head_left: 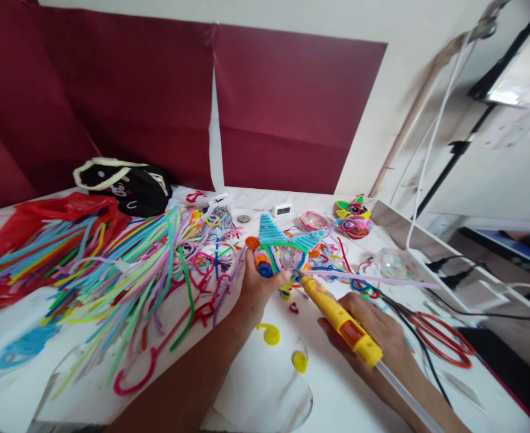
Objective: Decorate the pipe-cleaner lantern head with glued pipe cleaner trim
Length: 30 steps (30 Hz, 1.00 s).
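My left hand [262, 282] is closed around a pipe-cleaner craft [287, 243] with two light-blue pointed shapes, a green band and a clear middle. Orange and blue coils sit at its left side. My right hand [373, 325] grips a yellow hot glue gun [337, 316], a clear glue stick [409, 394] sticking out of its back end. The gun's nozzle is at the lower edge of the craft; I cannot tell if it touches. A lilac pipe cleaner [373, 278] runs rightward from the craft. Below lie two yellow coils, one [271, 334] nearer the craft.
Many loose pipe cleaners [129, 270] cover the left side, by a red plastic bag [73, 210] and a black pouch [133, 192]. To the right lie orange-handled scissors [443, 337], black cables and a dark phone-like slab [508, 373]. Another colourful craft [354, 219] stands behind.
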Available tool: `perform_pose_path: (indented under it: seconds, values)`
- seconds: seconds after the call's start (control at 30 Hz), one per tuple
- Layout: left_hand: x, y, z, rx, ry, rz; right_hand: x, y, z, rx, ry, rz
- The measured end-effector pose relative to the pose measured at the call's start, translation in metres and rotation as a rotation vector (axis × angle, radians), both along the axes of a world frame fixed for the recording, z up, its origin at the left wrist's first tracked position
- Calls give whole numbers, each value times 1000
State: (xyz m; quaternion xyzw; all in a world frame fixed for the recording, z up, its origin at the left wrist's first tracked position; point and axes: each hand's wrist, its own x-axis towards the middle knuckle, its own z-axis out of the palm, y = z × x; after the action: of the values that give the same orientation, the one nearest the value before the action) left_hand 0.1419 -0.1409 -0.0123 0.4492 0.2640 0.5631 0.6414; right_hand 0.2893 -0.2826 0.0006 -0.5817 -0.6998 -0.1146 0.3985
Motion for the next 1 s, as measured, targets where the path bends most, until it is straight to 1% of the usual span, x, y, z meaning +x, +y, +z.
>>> perform_pose_path:
  seconds: [0.3,0.53,0.83,1.0]
  values:
    - [-1,0,-3,17,12,9,9,3,-4,-5,-114,10]
    - [-2,0,-1,7,34,18,8,2,-2,-6,-123,26]
    - [-2,-1,0,-3,52,34,11,3,-6,-5,-197,-8]
    - [-2,0,0,-14,73,36,10,4,-5,6,-210,-12]
